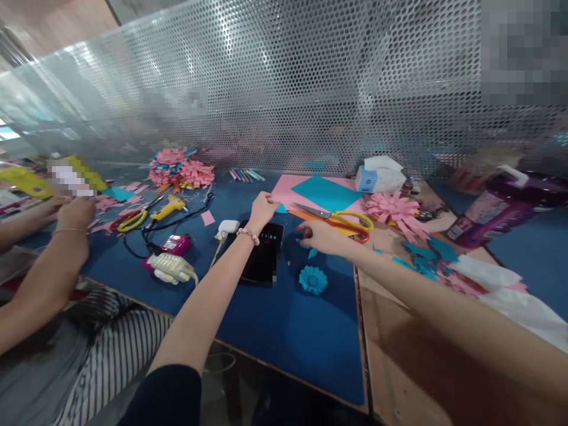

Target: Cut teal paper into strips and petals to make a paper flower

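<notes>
My left hand (263, 209) reaches over the top of a black phone (262, 260). Its fingertips are closed at the edge of a small blue paper piece (281, 208). To the right, my right hand (317, 235) hovers low over the table with curled fingers, thumb and forefinger a little apart. Small blue paper scraps (313, 253) lie just under it; whether it touches one is hard to see. Nearer to me sits a blue paper flower (313, 280). Yellow-handled scissors (341, 220) lie beyond my right hand.
Pink and blue sheets (326, 192), a tissue box (379, 176) and a pink paper flower (390, 208) lie behind. A purple bottle (501, 204) stands right. Left are a yellow glue gun (168, 207), a power strip (171, 263) with cables, and a co-worker's hands (73, 216).
</notes>
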`<state>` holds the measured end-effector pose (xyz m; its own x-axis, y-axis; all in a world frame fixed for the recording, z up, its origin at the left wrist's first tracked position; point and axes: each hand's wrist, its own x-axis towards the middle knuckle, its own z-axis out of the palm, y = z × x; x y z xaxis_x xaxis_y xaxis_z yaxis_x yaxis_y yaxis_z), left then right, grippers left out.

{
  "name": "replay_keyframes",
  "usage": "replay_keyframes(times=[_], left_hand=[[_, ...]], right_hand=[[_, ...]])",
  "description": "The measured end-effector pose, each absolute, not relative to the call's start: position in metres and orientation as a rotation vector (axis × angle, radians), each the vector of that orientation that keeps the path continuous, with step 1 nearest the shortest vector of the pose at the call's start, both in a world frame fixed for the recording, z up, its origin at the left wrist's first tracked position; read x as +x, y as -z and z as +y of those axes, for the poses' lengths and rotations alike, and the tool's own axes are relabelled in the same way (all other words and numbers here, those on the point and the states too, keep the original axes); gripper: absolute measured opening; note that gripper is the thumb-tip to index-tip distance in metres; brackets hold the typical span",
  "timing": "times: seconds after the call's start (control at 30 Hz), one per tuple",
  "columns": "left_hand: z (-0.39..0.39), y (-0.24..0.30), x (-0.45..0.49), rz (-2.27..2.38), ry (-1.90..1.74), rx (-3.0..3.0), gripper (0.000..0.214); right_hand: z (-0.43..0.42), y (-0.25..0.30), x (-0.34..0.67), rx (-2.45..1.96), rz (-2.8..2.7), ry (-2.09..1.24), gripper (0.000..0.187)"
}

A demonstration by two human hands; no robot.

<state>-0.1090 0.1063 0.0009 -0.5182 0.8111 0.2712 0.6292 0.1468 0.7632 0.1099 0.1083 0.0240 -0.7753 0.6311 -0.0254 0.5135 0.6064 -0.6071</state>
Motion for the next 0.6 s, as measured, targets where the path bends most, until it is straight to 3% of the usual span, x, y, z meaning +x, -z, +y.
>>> replay_keyframes(times=[0.23,0.4,0.6], left_hand=[[0.081,-0.020,-0.073,1.950,-1.344,1.663,0.020],[0.067,-0.023,-0.052,1.564,-1.176,1.516,0.025],[0.061,-0.024,-0.047,1.437,-1.279,1.157,0.020]], right_hand=[[0.117,-0.025,0.107,-0.997,-2.231,-1.073,0.027],[0.115,-0.017,0.100,-0.930,-1.982,-1.151,0.020],[0.117,-0.001,0.095,-0.840,-1.779,-1.213,0.017]])
